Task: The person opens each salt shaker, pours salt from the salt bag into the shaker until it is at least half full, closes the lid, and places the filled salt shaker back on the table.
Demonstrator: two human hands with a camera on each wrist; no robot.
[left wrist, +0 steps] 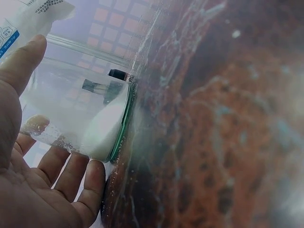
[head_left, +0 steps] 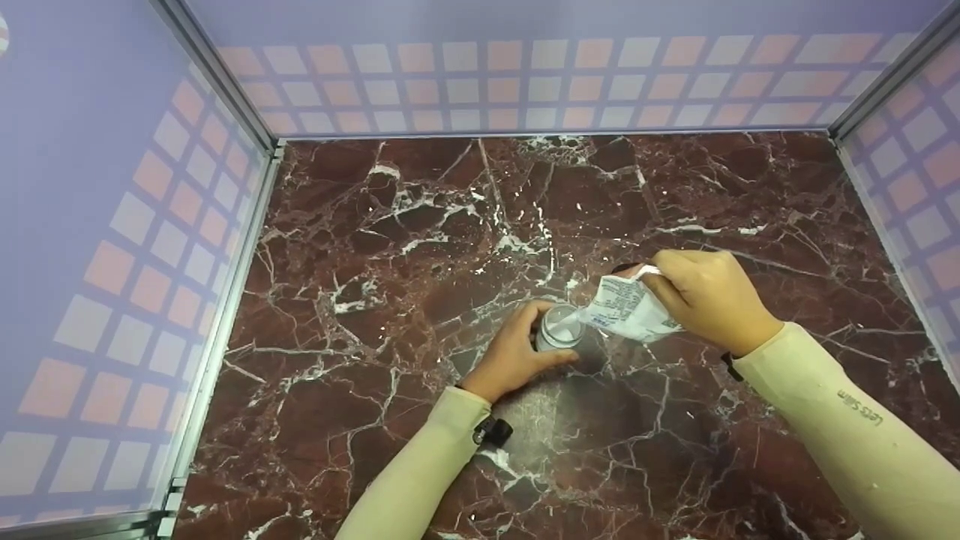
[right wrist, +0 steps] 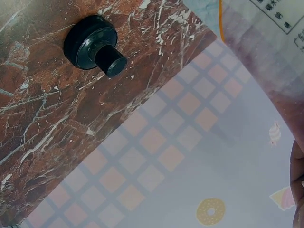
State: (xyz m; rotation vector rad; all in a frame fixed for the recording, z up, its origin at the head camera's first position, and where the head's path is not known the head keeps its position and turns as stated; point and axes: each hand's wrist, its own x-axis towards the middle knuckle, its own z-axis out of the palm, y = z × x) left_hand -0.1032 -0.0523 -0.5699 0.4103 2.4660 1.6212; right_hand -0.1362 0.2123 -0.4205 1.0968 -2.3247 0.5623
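A clear jar point(head_left: 556, 344) stands upright on the marbled table, with my left hand point(head_left: 512, 347) curled round its side. In the left wrist view, white grainy powder point(left wrist: 102, 130) is heaped at the jar's bottom, and the fingers lie along the glass. My right hand point(head_left: 705, 294) grips a white printed plastic bag point(head_left: 628, 311) by its upper part. The bag tilts down to the left, its narrow end at the jar's mouth. A black knobbed lid point(right wrist: 92, 43) lies on the table, mostly hidden behind the right hand in the head view.
The dark red marbled table point(head_left: 360, 450) carries scattered white specks around the jar. Pale purple panels with a checkered band point(head_left: 502, 75) enclose it at the back and both sides, joined by metal corner posts point(head_left: 217, 71).
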